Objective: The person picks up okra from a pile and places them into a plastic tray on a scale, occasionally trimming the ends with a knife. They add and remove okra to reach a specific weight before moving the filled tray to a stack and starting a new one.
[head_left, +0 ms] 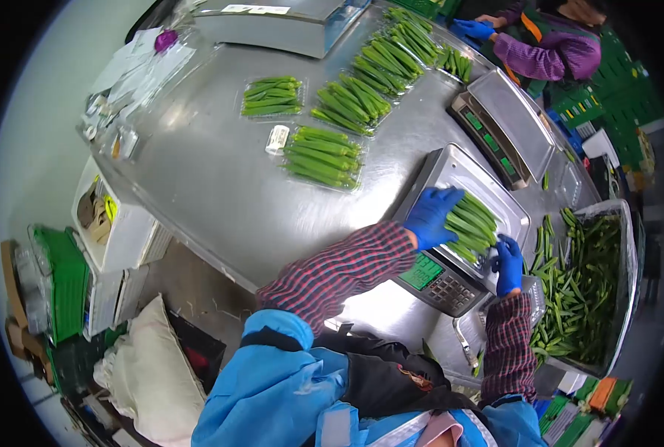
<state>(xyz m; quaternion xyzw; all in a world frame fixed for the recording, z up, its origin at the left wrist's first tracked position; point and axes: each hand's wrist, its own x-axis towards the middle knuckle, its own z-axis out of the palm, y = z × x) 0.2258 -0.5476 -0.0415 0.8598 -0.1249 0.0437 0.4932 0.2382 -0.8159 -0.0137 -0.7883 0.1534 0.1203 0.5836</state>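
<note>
A clear tray of green okra pods [471, 225] lies on the metal pan of a digital scale [445, 284], whose green display is lit. My left hand [434, 216], in a blue glove, rests on the left end of the okra with its fingers curved over the pods. At the tray's right edge is my right hand [507, 262], also blue-gloved, its fingertips at the rim; whether they grip it cannot be made out. Loose okra [559, 298] lies just right of the scale, spilling from a large lined crate [621, 328].
Several okra trays [322, 156] stand on the steel table [220, 179]. A second scale [488, 134] is behind the first, and a large metal box [280, 26] at the back. A person in purple [541, 56] with blue gloves is at the far right. Green crates [596, 93] stand behind.
</note>
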